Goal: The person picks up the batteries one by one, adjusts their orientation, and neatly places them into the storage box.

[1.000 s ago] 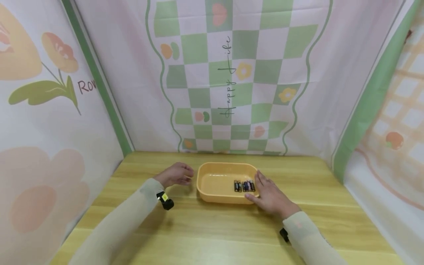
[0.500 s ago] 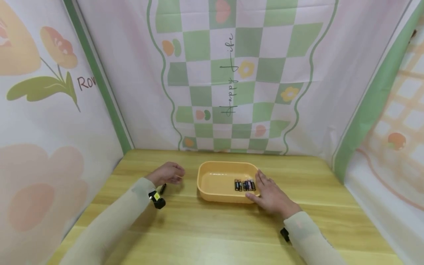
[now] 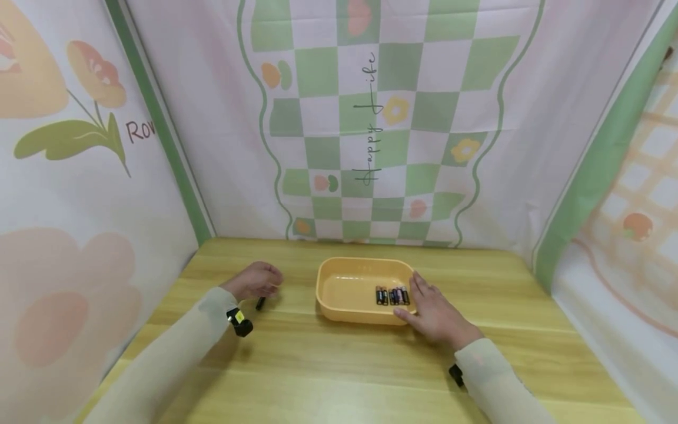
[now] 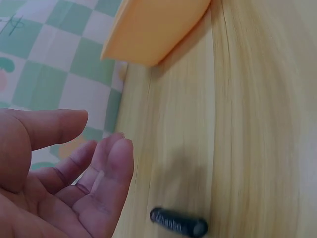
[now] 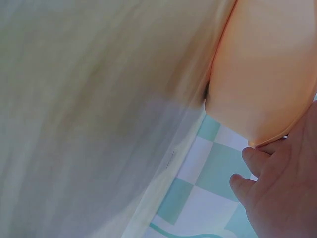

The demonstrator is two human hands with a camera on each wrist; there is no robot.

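My left hand (image 3: 256,280) hovers over the table, left of a yellow plastic tray (image 3: 344,292) and apart from it. Its thumb and fingers are loosely bent, with nothing between them in the left wrist view. A dark battery (image 4: 178,222) lies on the wood just below this hand. At the tray's right end my right hand (image 3: 439,312) rests on the rim, thumb at the near side and fairly straight fingers along the right side. Several small batteries (image 3: 399,295) lie side by side inside the tray near that hand. In the right wrist view, the rim partly hides the fingertips.
A wooden table (image 3: 339,371) spreads around the tray. Behind it hangs a green-and-white checkered cloth (image 3: 349,147), and printed curtains (image 3: 79,194) close in the sides. Black wrist cameras (image 3: 241,323) sit at both sleeves.
My left hand has moved left, farther from the tray. The dark battery on the table, hidden at first, now shows beneath it. My right hand stays on the tray's rim.
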